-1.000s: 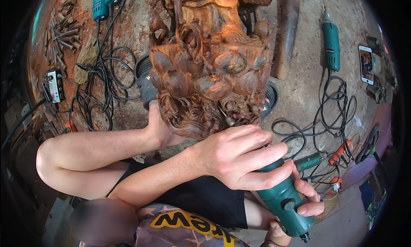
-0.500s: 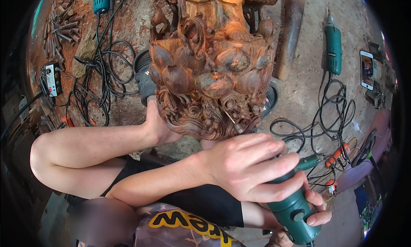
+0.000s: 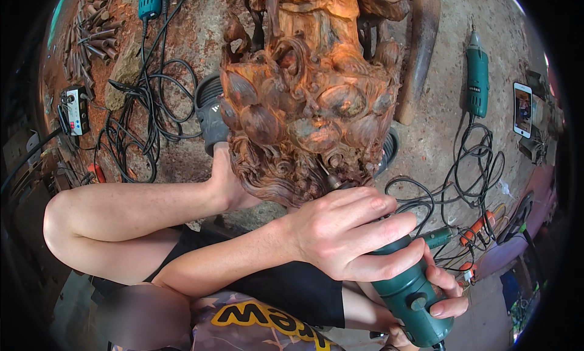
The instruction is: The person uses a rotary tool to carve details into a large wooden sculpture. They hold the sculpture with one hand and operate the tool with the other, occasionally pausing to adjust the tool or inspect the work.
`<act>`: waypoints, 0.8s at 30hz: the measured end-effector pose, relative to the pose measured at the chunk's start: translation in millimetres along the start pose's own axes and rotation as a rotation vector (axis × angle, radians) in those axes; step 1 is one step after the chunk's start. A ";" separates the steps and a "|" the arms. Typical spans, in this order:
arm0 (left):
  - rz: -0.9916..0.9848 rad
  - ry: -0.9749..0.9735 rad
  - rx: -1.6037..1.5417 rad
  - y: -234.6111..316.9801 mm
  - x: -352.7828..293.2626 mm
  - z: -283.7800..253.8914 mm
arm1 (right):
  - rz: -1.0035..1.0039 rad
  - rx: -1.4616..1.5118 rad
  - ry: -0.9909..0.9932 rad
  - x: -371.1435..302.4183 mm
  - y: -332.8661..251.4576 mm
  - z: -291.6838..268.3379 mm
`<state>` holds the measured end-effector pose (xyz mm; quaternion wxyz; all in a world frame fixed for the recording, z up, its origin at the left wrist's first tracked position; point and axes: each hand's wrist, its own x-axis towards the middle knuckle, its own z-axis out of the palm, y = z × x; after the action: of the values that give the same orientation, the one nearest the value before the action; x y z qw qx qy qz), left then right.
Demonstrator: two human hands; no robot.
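Note:
My left hand (image 3: 344,232) is closed over the front of a green handheld rotary grinder (image 3: 410,299). My right hand (image 3: 447,287) grips the same grinder from its right side, its fingers curled round the body; the palm is hidden behind the tool. A thin metal bit (image 3: 333,179) sticks out past my left knuckles. Its tip goes in among the curled relief at the near end of a reddish-brown wood carving (image 3: 292,132); whether it cuts there I cannot tell. Rounded, lobed shapes cover the carving's middle, and draped folds its far part.
A second green grinder (image 3: 478,77) lies at right beside tangled black cords (image 3: 477,162) and a phone (image 3: 522,109). At left are a power box (image 3: 75,112), more cords and a pile of metal bits (image 3: 91,37). My feet in dark sandals (image 3: 211,110) flank the carving.
The view has shifted a little, so the carving sits slightly lower and further right. Both hands and the grinder have moved slightly left, and less of the bit shows outside the carving.

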<state>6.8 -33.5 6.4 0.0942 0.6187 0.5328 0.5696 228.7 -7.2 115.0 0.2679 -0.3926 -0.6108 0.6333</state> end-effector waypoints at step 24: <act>-0.054 0.009 -0.016 7.7 2.9 6.3 | -0.013 0.052 -0.007 -2.1 0.7 -18.6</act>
<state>15.4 -31.4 11.7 0.1118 0.6008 0.5451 0.5739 245.2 1.5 115.7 0.2801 -0.3793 -0.5975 0.6486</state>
